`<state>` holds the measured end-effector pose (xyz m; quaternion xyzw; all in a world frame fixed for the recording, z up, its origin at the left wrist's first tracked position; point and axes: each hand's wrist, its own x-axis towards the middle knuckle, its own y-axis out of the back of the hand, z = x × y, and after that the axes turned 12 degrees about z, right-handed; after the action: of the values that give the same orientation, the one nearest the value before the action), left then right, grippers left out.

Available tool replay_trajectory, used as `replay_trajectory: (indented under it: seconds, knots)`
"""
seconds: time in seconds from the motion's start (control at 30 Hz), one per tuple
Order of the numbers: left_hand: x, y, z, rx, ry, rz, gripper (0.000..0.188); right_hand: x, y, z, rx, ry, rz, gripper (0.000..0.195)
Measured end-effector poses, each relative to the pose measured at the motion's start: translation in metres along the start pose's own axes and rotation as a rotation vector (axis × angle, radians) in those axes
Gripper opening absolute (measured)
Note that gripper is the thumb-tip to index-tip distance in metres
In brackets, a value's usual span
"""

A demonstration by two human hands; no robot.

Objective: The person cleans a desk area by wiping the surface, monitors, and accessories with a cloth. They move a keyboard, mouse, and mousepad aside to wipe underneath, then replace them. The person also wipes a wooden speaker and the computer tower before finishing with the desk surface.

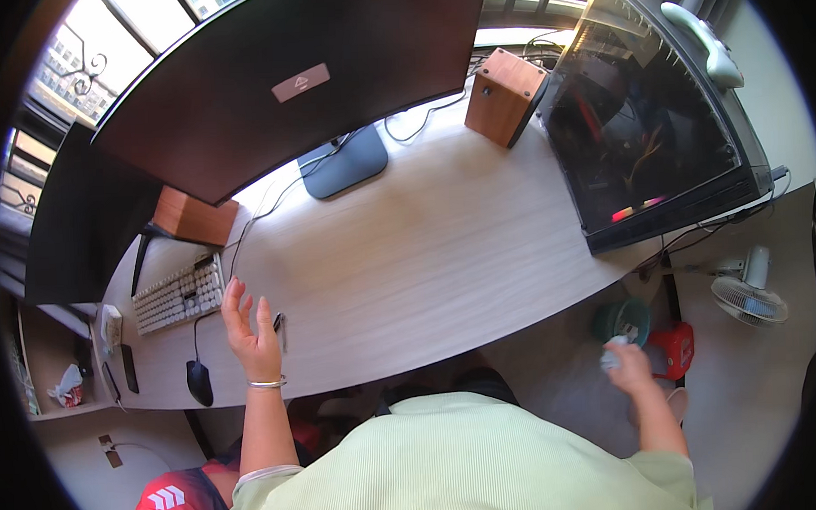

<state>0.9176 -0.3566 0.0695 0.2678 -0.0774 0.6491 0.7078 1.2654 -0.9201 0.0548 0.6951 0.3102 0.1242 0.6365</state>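
My left hand (252,338) is raised over the left part of the desk, palm up, fingers apart and holding nothing. Close beside it are a pen (278,321), partly hidden by the thumb side, and a white keyboard (180,295) with round keycaps. Out past the desk's right front edge, my right hand (633,370) grips a crumpled white tissue or cloth (614,356). Just beyond that hand stands a teal bin (602,324) on the floor, with something pale inside. A red plastic container (677,350) is next to the bin.
A large monitor (374,47), two wooden speakers (500,103) (198,218) and a glass-sided computer tower (646,132) stand on the desk (435,254). A black mouse (199,384) lies near the front edge. A white fan (749,290) is at right. Someone in red sits at lower left.
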Motion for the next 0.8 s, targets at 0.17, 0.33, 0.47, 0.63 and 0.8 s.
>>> replay_trajectory:
  seconds: [0.17,0.33,0.47,0.63,0.8]
  knots:
    - [-0.014,0.028,-0.012,-0.003,0.066,-0.003,0.042,0.037,0.065,-0.078,0.679,-0.089,0.356,0.058]
    - [-0.018,0.049,-0.027,0.088,0.066,-0.065,0.036,0.151,-0.013,-0.176,0.883,-0.133,0.339,0.054]
    - [-0.025,0.040,-0.021,0.042,0.079,-0.127,0.035,0.181,-0.125,-0.286,0.383,0.480,0.575,0.041]
    - [-0.028,0.019,-0.025,-0.057,0.113,-0.204,0.036,0.080,-0.096,-0.323,0.637,0.979,-0.171,0.033]
    - [-0.031,-0.012,-0.028,-0.080,0.118,-0.270,0.036,0.055,-0.054,-0.135,0.468,0.329,0.280,0.041]
